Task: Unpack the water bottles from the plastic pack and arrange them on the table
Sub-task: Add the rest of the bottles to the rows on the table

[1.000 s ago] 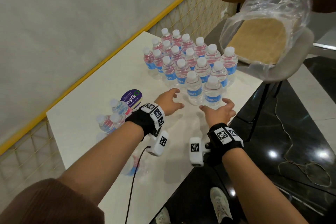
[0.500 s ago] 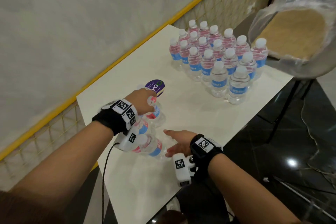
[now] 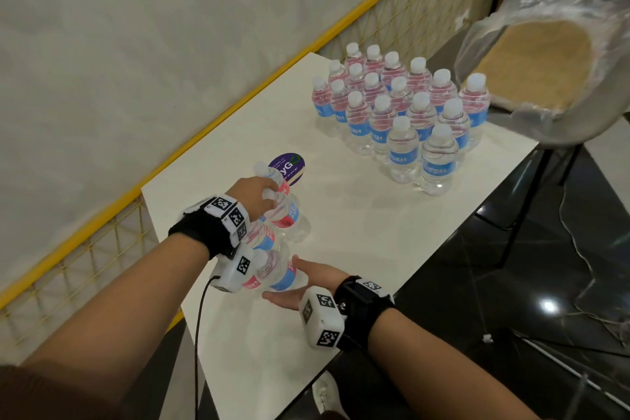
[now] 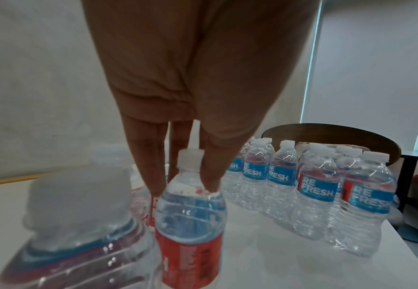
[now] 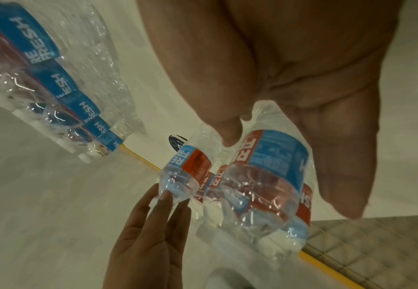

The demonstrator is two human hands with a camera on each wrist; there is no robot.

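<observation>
A long white table [image 3: 344, 249] runs beside a plain wall with a yellow rail, and at its far end the block [image 3: 402, 112] of bottles stands upright in tight rows, caps up, packed close so that more can join along its near edge. Nearer to me a small cluster of four or so loose bottles waits close to a purple sticker [image 3: 288, 165] on the tabletop. My left hand [image 3: 254, 196] comes down on the cluster from above, fingers pointing downward on either side of the neck of one bottle [image 4: 190, 213]; whether they truly pinch it I cannot tell, though the reach from the top looks meant to lift it by the neck. My right hand [image 3: 300, 286] lies low and spread, palm turned toward the nearest bottle [image 3: 279, 274], thumb and fingers flanking its body without closing on it, seemingly ready to take it round the middle. No wrap shows around the cluster, so I judge unpacking is finished and only carrying remains.
</observation>
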